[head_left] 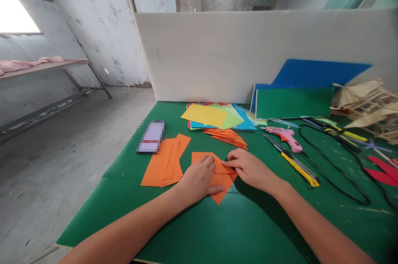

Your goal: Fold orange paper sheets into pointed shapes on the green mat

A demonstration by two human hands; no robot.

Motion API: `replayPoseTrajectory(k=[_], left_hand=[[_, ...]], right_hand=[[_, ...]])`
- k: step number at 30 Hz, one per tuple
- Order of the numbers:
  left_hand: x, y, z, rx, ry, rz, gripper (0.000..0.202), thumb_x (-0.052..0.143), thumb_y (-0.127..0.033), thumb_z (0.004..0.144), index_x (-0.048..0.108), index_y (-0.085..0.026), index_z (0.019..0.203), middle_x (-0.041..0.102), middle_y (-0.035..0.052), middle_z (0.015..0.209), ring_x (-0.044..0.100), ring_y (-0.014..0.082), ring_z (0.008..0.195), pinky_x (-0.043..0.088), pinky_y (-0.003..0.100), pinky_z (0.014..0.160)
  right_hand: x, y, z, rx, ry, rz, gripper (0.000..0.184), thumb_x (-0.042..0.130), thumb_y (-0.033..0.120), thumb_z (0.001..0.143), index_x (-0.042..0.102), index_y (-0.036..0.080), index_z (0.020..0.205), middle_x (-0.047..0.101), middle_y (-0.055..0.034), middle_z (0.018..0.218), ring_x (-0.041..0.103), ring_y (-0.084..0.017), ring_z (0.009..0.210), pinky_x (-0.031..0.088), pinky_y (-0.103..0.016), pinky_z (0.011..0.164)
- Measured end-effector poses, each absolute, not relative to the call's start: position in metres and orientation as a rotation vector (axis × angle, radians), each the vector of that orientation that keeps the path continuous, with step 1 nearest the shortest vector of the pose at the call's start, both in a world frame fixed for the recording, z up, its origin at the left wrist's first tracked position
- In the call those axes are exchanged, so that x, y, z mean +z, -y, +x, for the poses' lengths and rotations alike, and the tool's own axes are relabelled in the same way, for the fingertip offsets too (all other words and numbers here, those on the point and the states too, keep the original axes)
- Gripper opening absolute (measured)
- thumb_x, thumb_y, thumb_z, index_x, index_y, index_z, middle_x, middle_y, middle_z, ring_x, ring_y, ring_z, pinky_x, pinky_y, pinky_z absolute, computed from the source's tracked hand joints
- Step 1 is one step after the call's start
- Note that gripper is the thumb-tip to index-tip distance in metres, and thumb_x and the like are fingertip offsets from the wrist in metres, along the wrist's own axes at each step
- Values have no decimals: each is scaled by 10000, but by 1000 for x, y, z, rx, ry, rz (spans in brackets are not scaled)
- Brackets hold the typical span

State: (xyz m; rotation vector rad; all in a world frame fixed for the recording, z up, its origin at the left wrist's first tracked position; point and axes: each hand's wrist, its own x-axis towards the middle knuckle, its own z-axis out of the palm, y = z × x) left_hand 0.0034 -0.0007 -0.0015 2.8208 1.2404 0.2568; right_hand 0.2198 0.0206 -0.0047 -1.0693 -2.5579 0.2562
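Note:
A partly folded orange sheet of paper (221, 168) lies on the green tabletop in front of me. My left hand (200, 177) rests over its left side, pressing on it, with the thumb stretched apart from the fingers. At the sheet's right edge, my right hand (248, 168) is closed, thumb and index finger on the folded flap. Left of my hands are several orange paper strips (161, 164), overlapping one another. Just beyond the hands sits a pile of folded orange pieces (228, 136).
Coloured paper sheets (205, 115) are stacked at the back. A phone (152, 137) lies at left. To the right are a pink glue gun (287, 137) with a black cord, a yellow utility knife (300, 168), a green board (294, 103) and a wooden model (373, 106).

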Motion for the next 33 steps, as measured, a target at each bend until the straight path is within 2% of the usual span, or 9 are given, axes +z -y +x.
replayPoseTrajectory(k=[4, 9, 15, 20, 25, 30, 33], left_hand=[[-3, 1, 3, 284, -1231, 2814, 533, 593, -604, 784, 591, -136, 1040, 589, 135, 1161, 506, 299, 1165, 452, 372, 933], [-2, 1, 4, 259, -1247, 2833, 525, 594, -612, 781, 595, -139, 1009, 579, 143, 1180, 506, 296, 1158, 461, 352, 898], [-1, 1, 3, 224, -1271, 2820, 559, 599, -624, 768, 583, -128, 1025, 556, 151, 1212, 490, 294, 1179, 469, 354, 901], [-3, 1, 1, 321, -1256, 2788, 519, 580, -622, 780, 575, -155, 1005, 566, 128, 1180, 502, 297, 1153, 464, 377, 915], [-6, 1, 0, 338, -1251, 2790, 538, 580, -621, 779, 574, -141, 1021, 559, 138, 1202, 488, 302, 1174, 454, 386, 939], [-8, 1, 0, 364, -1249, 2789, 546, 523, -643, 804, 566, -151, 1034, 554, 134, 1209, 484, 306, 1180, 442, 396, 945], [-8, 1, 0, 358, -1253, 2783, 545, 538, -644, 795, 567, -150, 1022, 552, 133, 1208, 488, 305, 1171, 456, 391, 924]], right_hand=[[-5, -19, 240, 307, 2598, -947, 502, 367, -23, 765, 747, 230, 972, 650, -69, 852, 562, -197, 812, 478, -333, 700], [-6, -20, 248, 428, 2597, -970, 520, 373, -44, 714, 761, 242, 910, 674, -49, 848, 579, -191, 812, 472, -324, 726], [-4, -18, 245, 447, 2539, -1041, 428, 389, -24, 728, 729, 220, 811, 671, -39, 807, 585, -188, 803, 456, -314, 729], [-8, -16, 239, 315, 2449, -1118, 293, 403, 2, 731, 599, 203, 648, 590, -24, 658, 538, -183, 695, 418, -306, 645], [-10, -17, 236, 290, 2417, -1035, 295, 389, 28, 796, 613, 200, 709, 620, -43, 756, 546, -189, 769, 431, -318, 696], [-5, -16, 240, 240, 2558, -952, 288, 409, 24, 790, 605, 197, 670, 597, -46, 711, 522, -195, 745, 411, -321, 655], [-3, -14, 240, 203, 2557, -928, 291, 402, 40, 817, 618, 198, 701, 606, -56, 749, 520, -196, 757, 405, -325, 659]])
